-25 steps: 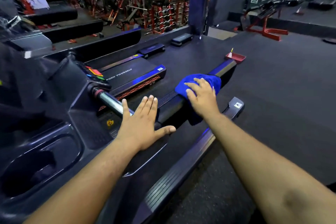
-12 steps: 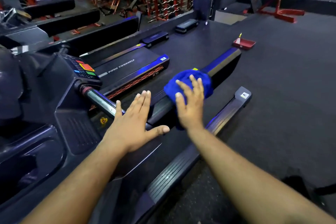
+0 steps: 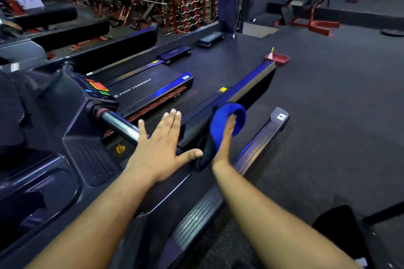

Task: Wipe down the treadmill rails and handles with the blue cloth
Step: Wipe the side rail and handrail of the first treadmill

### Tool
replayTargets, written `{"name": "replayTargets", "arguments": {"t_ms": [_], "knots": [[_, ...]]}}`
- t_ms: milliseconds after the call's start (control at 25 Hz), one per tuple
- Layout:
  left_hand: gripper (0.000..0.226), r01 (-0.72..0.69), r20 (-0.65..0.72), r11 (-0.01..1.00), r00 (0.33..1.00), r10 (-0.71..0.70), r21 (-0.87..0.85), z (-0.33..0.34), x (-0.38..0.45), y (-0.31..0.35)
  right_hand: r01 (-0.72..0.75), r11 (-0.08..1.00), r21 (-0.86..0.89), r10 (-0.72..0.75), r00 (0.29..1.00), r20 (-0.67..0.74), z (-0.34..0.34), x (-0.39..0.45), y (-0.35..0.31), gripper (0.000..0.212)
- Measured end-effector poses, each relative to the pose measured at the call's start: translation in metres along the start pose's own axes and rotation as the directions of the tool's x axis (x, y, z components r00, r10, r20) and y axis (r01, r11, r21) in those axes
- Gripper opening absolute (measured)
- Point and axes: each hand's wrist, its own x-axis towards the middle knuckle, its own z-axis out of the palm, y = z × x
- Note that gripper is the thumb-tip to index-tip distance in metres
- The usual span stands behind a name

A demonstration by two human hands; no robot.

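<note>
The blue cloth [image 3: 225,116] lies draped over the dark handrail [image 3: 244,85] of the treadmill and hangs down its near side. My right hand [image 3: 225,140] is turned on edge against the rail's side, pressed into the cloth, which wraps over the fingertips. My left hand [image 3: 161,144] rests flat, fingers apart, on the rail's near end, just left of the cloth, thumb almost touching it. A chrome handle bar [image 3: 119,125] runs from under my left hand up to the console.
The console's coloured buttons [image 3: 98,87] sit at the left. The side foot rail [image 3: 260,144] runs below the cloth. A neighbouring treadmill deck [image 3: 153,85] lies beyond. A red tray [image 3: 277,58] sits on the floor past the rail's far end. A cup holder is at bottom left.
My right hand has slid the cloth back toward me along the rail and turned from flat on top to edge-on against the side. My left hand has stayed put.
</note>
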Motion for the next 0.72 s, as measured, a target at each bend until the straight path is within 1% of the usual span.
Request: {"name": "replayTargets", "arguments": {"t_ms": [40, 80, 120, 200, 280, 320, 400, 440, 480, 520, 560, 640, 680, 720], "knots": [[0.121, 0.007, -0.010, 1.000, 1.000, -0.007, 0.020, -0.001, 0.000, 0.001, 0.066, 0.998, -0.008, -0.066, 0.997, 0.046, 0.011, -0.024, -0.007, 0.063], [0.123, 0.021, -0.016, 0.999, 1.000, -0.021, 0.035, -0.002, 0.002, 0.003, 0.126, 0.990, -0.056, -0.120, 0.988, 0.097, 0.016, -0.041, -0.014, 0.060], [0.125, 0.037, -0.017, 0.998, 0.999, -0.036, 0.050, -0.003, 0.004, 0.006, 0.189, 0.968, -0.164, -0.168, 0.977, 0.135, 0.014, -0.042, -0.018, 0.061], [0.124, 0.058, -0.011, 0.995, 0.998, -0.057, 0.085, -0.006, 0.010, 0.016, 0.330, 0.843, -0.426, -0.271, 0.943, 0.193, -0.008, -0.004, -0.026, 0.063], [0.123, 0.059, -0.002, 0.991, 0.998, -0.060, 0.122, -0.007, 0.023, 0.026, 0.335, 0.738, -0.586, -0.253, 0.942, 0.220, -0.041, 0.063, -0.031, 0.050], [0.123, 0.056, 0.010, 0.989, 0.998, -0.058, 0.139, -0.008, 0.031, 0.033, 0.312, 0.697, -0.646, -0.220, 0.950, 0.222, -0.057, 0.096, -0.034, 0.043], [0.123, 0.051, 0.020, 0.987, 0.998, -0.055, 0.155, -0.007, 0.049, 0.047, 0.240, 0.643, -0.727, -0.133, 0.970, 0.203, -0.079, 0.142, -0.042, 0.039], [0.123, 0.057, 0.014, 0.988, 0.998, -0.060, 0.143, -0.006, 0.058, 0.053, 0.247, 0.643, -0.725, -0.134, 0.968, 0.210, -0.080, 0.149, -0.044, 0.041], [0.124, 0.068, 0.007, 0.991, 0.998, -0.070, 0.117, -0.006, 0.069, 0.059, 0.294, 0.661, -0.691, -0.165, 0.954, 0.249, -0.080, 0.145, -0.044, 0.044], [0.126, 0.084, -0.001, 0.993, 0.996, -0.084, 0.086, -0.005, 0.081, 0.064, 0.377, 0.679, -0.630, -0.221, 0.923, 0.315, -0.079, 0.134, -0.041, 0.050], [0.128, 0.103, -0.005, 0.993, 0.995, -0.103, 0.059, -0.004, 0.093, 0.070, 0.478, 0.672, -0.565, -0.287, 0.872, 0.396, -0.081, 0.119, -0.036, 0.056], [0.129, 0.111, 0.001, 0.992, 0.994, -0.111, 0.058, -0.004, 0.116, 0.081, 0.623, 0.596, -0.507, -0.365, 0.772, 0.520, -0.098, 0.110, -0.021, 0.063], [0.127, 0.109, 0.008, 0.992, 0.994, -0.110, 0.067, -0.003, 0.129, 0.088, 0.648, 0.568, -0.508, -0.386, 0.754, 0.531, -0.109, 0.130, -0.016, 0.064], [0.126, 0.110, 0.011, 0.991, 0.994, -0.112, 0.074, -0.003, 0.143, 0.097, 0.627, 0.567, -0.535, -0.383, 0.775, 0.503, -0.118, 0.161, -0.012, 0.063]]}}
